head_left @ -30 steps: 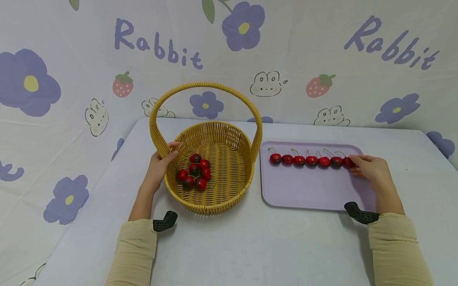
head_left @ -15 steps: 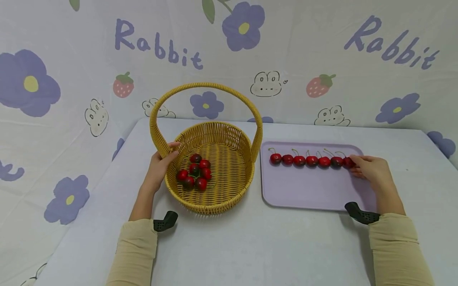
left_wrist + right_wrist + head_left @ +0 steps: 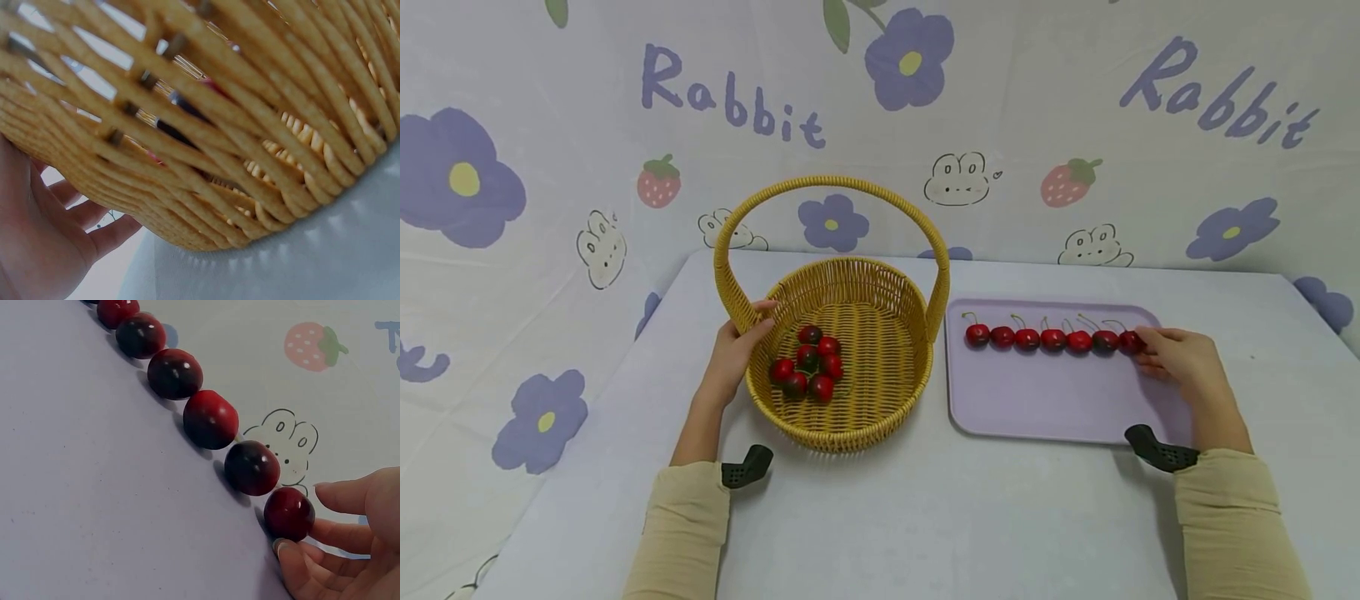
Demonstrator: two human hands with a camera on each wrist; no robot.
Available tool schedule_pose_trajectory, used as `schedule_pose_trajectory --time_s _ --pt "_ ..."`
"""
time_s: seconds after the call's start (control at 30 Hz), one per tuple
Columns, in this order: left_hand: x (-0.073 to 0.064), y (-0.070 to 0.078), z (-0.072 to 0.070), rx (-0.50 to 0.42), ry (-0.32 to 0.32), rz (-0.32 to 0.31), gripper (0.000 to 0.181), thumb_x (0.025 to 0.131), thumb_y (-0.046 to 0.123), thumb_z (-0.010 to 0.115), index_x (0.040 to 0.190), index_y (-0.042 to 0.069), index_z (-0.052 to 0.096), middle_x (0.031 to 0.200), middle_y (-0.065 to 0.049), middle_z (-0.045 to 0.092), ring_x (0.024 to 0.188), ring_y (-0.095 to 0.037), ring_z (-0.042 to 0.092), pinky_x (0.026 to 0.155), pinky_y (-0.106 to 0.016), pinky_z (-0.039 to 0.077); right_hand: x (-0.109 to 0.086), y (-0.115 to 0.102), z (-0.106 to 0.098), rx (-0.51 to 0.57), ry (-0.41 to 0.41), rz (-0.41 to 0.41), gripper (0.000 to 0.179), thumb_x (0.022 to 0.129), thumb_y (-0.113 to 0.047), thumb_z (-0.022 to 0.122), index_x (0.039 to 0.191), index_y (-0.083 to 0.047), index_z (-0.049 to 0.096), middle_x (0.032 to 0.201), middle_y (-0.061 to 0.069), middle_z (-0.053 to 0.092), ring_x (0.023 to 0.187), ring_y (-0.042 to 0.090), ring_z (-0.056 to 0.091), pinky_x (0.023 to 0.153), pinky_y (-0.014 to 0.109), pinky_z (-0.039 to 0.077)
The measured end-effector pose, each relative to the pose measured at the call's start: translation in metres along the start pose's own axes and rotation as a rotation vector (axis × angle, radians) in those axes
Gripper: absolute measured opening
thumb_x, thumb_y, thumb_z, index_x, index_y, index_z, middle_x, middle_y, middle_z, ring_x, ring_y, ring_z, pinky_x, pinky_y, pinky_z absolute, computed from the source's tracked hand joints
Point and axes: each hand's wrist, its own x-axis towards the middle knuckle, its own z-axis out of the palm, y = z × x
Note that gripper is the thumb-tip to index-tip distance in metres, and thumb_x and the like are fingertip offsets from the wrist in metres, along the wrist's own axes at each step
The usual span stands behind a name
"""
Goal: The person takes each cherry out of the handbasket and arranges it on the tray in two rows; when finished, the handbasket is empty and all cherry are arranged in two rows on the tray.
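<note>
Left hand [image 3: 730,354] grips, thumb [image 3: 757,332] apart from fingers [image 3: 764,306]. Right hand [image 3: 1183,358], well to its right, pinches, fingers bent. Left forearm [image 3: 697,435], right forearm [image 3: 1223,423] extend back behind the hands.

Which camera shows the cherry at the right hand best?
The right wrist view: the cherry appears large and nearly whole beside the right hand. The head view shows it small and partly covered; the left wrist view, not at all.
</note>
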Motion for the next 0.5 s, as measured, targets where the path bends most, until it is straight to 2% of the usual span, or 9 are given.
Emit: schedule_pose_trajectory --time_s 0.17,0.3,0.4,0.43,0.47,0.5 --pt "0.0 0.0 0.0 -0.009 0.0 0.004 0.043 0.1 0.021 0.05 0.138 0.003 0.047 0.141 -0.016 0.043 0.127 -0.03 0.04 0.107 -0.045 0.025 -0.003 -0.003 -0.005 -0.024 0.005 0.029 0.069 0.097 -0.038 0.05 0.143 0.011 0.031 0.093 0.001 0.057 0.064 0.0 0.059 0.065 0.021 0.052" --pt "0.0 0.001 0.0 -0.007 0.001 0.0 0.042 0.1 0.02 0.05 0.138 0.003 0.047 0.142 -0.016 0.043 0.127 -0.029 0.04 0.107 -0.046 0.025 -0.008 -0.007 -0.01 -0.063 0.059 0.095 0.071 0.096 -0.042 0.049 0.145 0.006 0.03 0.104 0.011 0.052 0.061 0.002 0.058 0.062 0.021 0.052" --pt "0.0 0.001 0.0 -0.005 0.001 -0.001 0.043 0.1 0.021 0.05 0.138 0.003 0.047 0.142 -0.016 0.043 0.127 -0.029 0.04 0.107 -0.045 0.025 -0.011 -0.01 -0.014 -0.074 0.076 0.114 0.074 0.096 -0.046 0.047 0.146 0.005 0.029 0.109 0.013 0.051 0.063 0.005 0.058 0.061 0.021 0.051" --pt "0.0 0.001 0.0 -0.003 0.002 -0.001 0.043 0.1 0.021 0.05 0.138 0.003 0.047 0.141 -0.016 0.043 0.127 -0.029 0.04 0.107 -0.045 0.025 -0.011 -0.01 -0.016 -0.079 0.073 0.117 0.076 0.095 -0.048 0.046 0.147 0.004 0.028 0.112 0.015 0.05 0.064 0.005 0.058 0.064 0.022 0.051" --pt "0.0 0.001 0.0 -0.002 0.002 0.0 0.042 0.1 0.021 0.05 0.138 0.003 0.047 0.141 -0.016 0.043 0.127 -0.029 0.04 0.107 -0.045 0.025 -0.012 -0.01 -0.018 -0.074 0.07 0.124 0.078 0.095 -0.051 0.046 0.148 0.003 0.026 0.118 0.017 0.048 0.065 0.006 0.059 0.072 0.026 0.051" --pt "0.0 0.0 0.0 -0.002 0.002 0.0 0.042 0.1 0.021 0.05 0.138 0.003 0.047 0.141 -0.016 0.043 0.128 -0.028 0.04 0.107 -0.045 0.025 -0.011 -0.009 -0.021 -0.06 0.074 0.118 0.081 0.093 -0.054 0.047 0.148 0.002 0.027 0.115 0.014 0.052 0.065 0.005 0.059 0.072 0.026 0.051"
